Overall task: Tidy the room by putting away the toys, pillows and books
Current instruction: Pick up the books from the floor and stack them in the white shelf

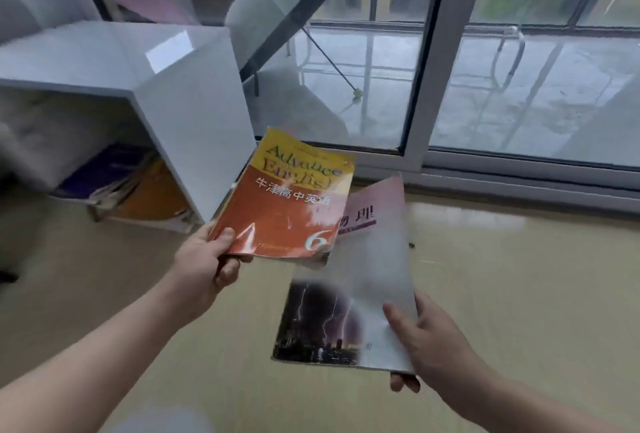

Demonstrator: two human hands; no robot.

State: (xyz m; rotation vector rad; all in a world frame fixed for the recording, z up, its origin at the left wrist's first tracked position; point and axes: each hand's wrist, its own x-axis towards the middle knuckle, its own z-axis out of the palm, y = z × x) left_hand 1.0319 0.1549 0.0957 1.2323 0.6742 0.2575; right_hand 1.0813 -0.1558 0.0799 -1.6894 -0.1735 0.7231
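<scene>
My left hand [204, 264] grips the lower left corner of an orange and yellow English textbook [287, 197], held up above the floor. My right hand [429, 339] pinches the lower right corner of a grey and pink physics book [363, 280] with lightning on its cover. The orange book overlaps the physics book's upper left part. Both books hover in front of a white open cube shelf [194, 110] at the left, whose opening holds several stacked books [138, 186], purple and orange among them.
A beige floor [519, 276] lies below. A large sliding glass door with a grey frame [436, 61] runs along the back and right. The shelf's glossy top [104, 54] sits at the upper left. Something pink lies behind the shelf.
</scene>
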